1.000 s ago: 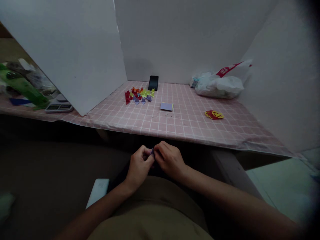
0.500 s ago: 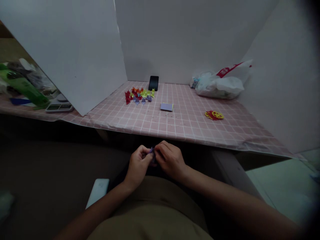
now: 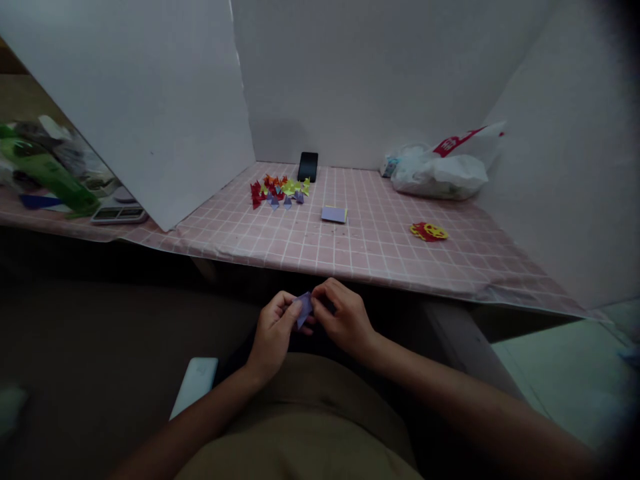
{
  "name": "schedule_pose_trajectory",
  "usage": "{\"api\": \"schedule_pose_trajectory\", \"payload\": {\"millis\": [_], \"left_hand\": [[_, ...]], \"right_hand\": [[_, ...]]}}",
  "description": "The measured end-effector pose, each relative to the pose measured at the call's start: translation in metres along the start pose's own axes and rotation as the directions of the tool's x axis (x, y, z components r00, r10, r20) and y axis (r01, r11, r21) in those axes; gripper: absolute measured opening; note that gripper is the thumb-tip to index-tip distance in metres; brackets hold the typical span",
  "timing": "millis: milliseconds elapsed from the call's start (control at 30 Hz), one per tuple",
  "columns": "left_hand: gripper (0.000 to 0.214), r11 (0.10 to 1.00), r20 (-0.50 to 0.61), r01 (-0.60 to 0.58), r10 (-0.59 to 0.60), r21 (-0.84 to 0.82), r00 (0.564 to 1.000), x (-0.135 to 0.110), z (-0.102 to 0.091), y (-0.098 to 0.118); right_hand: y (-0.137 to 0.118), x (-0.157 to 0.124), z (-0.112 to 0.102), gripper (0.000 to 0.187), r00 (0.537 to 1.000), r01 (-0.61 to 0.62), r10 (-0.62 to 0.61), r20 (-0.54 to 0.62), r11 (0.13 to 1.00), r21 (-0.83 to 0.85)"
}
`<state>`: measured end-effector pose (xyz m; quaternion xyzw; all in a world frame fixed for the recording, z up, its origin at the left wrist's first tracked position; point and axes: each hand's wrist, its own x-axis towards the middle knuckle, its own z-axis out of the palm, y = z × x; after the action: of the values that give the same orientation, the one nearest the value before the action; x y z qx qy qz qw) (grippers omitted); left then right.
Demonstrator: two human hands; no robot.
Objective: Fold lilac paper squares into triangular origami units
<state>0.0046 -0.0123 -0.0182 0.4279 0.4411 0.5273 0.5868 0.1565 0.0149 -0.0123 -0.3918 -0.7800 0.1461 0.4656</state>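
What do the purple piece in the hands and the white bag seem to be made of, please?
The purple piece looks like matte paper: thin, straight-edged, with a pointed corner. The white bag is probably thin, slightly glossy plastic: it crumples softly and looks partly see-through.

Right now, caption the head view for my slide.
Left hand holds small purple paper, right hand at its edge, before a pink checked table.

The bench point(image 3: 380, 253) edge is standing before the right hand point(image 3: 346, 319); free room is lying between paper stack point(image 3: 333, 215) and red-yellow pieces point(image 3: 425, 232).
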Motion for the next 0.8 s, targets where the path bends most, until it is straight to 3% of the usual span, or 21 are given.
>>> {"api": "schedule_pose_trajectory", "payload": {"millis": [133, 233, 633, 800], "left_hand": [[0.020, 1.000, -0.003, -0.013, 0.014, 0.012, 1.000, 0.0005, 0.0003, 0.0008], [0.019, 0.998, -0.013, -0.034, 0.034, 0.044, 0.999, 0.0010, 0.0009, 0.0016], [0.016, 0.988, -0.045, -0.085, 0.091, 0.126, 0.995, 0.0002, 0.0008, -0.0004], [0.011, 0.958, -0.067, -0.141, 0.163, 0.249, 0.984, -0.0016, 0.0010, 0.0012]], "right_hand": [[-0.0021, 0.0028, -0.0013, 0.009, 0.986, -0.166, 0.162, 0.040, 0.979, 0.119], [-0.0035, 0.0039, -0.0025, 0.007, 0.976, -0.214, 0.205, 0.071, 0.963, 0.161], [-0.0032, 0.0009, -0.0007, 0.008, 0.988, -0.152, 0.149, 0.033, 0.982, 0.114], [-0.0038, 0.0004, 0.0001, 0.009, 0.990, -0.142, 0.141, 0.024, 0.984, 0.104]]}}
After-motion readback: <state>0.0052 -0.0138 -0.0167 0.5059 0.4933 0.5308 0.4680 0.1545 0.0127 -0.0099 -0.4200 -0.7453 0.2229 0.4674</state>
